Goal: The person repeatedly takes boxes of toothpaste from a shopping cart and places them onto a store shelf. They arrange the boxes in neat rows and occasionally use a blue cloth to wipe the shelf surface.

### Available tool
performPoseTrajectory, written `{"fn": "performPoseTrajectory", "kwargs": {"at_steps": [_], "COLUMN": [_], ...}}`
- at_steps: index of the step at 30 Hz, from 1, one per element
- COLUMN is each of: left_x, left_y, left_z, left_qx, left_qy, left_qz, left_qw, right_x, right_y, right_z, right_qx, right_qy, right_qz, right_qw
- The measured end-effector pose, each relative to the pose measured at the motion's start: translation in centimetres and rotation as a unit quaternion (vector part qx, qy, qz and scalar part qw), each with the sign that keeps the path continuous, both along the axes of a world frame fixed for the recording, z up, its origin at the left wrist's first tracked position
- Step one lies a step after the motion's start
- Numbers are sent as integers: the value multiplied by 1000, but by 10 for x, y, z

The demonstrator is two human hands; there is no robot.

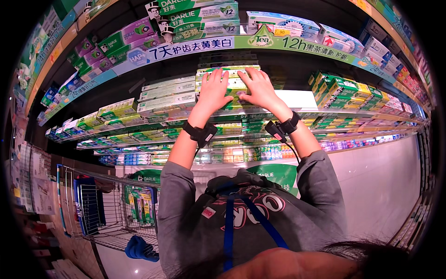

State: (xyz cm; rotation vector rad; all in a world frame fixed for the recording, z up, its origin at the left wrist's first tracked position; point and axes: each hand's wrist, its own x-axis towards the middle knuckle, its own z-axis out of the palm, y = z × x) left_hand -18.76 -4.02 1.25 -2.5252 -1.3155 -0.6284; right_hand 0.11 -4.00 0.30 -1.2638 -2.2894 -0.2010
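Note:
Both my hands lie against a stack of yellow-green toothpaste boxes on a middle shelf. The fingers of my left hand are spread over the stack's left part. My right hand rests over its right part, fingers also spread, thumb pointing inward towards the left one. Neither hand is closed round a box. Directly left of the stack are piled white-and-grey toothpaste boxes. To the right, a bare white strip of shelf shows. The hands hide part of the front boxes.
Green Darlie boxes stand farther right. Above runs a shelf edge with a printed banner. Lower shelves hold more toothpaste boxes. A wire shopping cart at lower left carries boxes and a blue bag.

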Motion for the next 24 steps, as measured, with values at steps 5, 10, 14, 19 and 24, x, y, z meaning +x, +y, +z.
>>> {"fn": "performPoseTrajectory", "kwargs": {"at_steps": [5, 10, 14, 19, 24], "left_x": [-1, -2, 0, 3, 10], "left_y": [4, 11, 13, 4, -24], "left_z": [0, 8, 10, 11, 19], "left_qx": [26, -7, 5, -9, 110], "left_qy": [3, -15, -17, -30, -33], "left_qz": [-13, -26, -39, -31, -1], "left_qw": [1000, 1000, 999, 999, 993], "right_x": [-5, -6, -4, -8, -12], "right_y": [-3, 4, 5, -2, -29], "right_z": [14, 18, 18, 24, 30], "right_qx": [-21, -14, 9, 4, 76], "right_qy": [-17, -8, 14, 21, 45], "right_qz": [-16, 2, 22, 9, 3], "right_qw": [1000, 1000, 1000, 1000, 996]}}
